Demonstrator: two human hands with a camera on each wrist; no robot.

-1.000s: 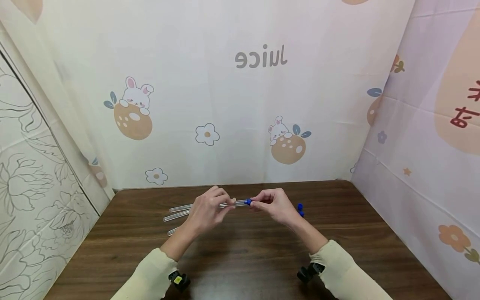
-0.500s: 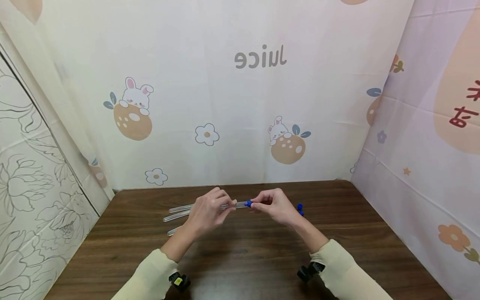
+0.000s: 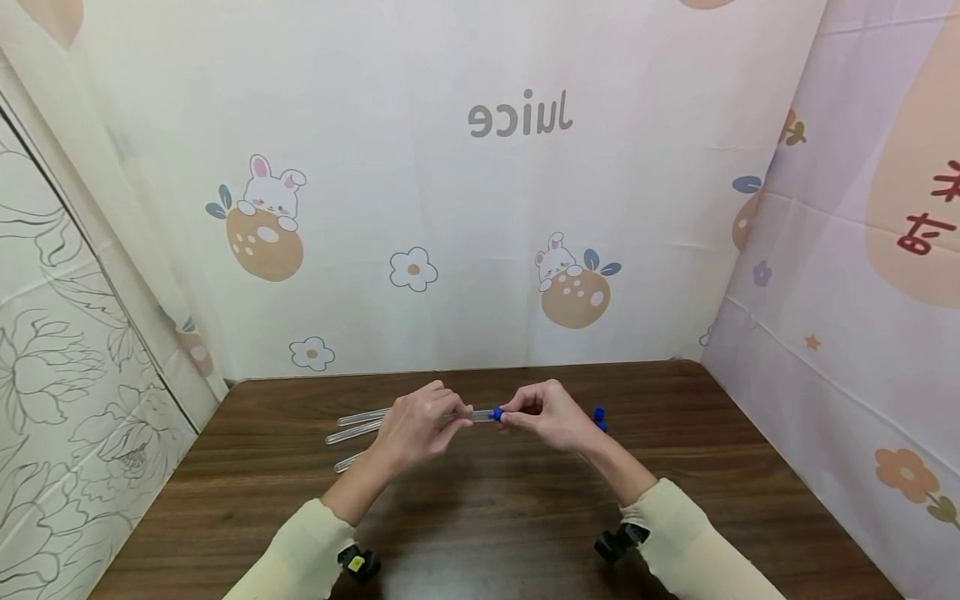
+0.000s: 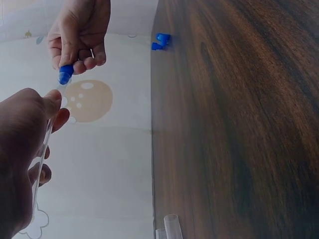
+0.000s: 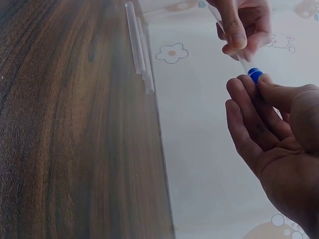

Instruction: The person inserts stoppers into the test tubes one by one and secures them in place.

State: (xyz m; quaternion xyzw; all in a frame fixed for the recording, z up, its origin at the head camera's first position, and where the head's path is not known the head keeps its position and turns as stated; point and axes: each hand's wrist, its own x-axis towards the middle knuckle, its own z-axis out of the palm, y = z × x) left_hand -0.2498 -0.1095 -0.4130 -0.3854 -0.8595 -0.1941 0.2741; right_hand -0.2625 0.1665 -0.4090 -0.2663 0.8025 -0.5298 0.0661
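Observation:
My left hand (image 3: 422, 422) grips a clear test tube (image 4: 44, 149) near its mouth, thumb and fingers around it. At the tube's right end sits a blue stopper (image 3: 497, 414), its narrow part inside the mouth. My right hand (image 3: 546, 414) pinches the stopper between thumb and forefinger, as the right wrist view shows. Tube and stopper are held nearly level above the table, in line with each other. The tube's far end is hidden behind my left hand in the head view.
Several clear test tubes (image 3: 352, 432) lie on the brown wooden table (image 3: 480, 517) to the left, partly behind my left hand. Loose blue stoppers (image 4: 162, 39) lie to the right, beyond my right hand. A printed curtain (image 3: 420, 325) stands behind the table's back edge.
Both hands, still holding the tube and stopper, have lowered slightly in the head view. The tubes and stoppers on the table have not moved.

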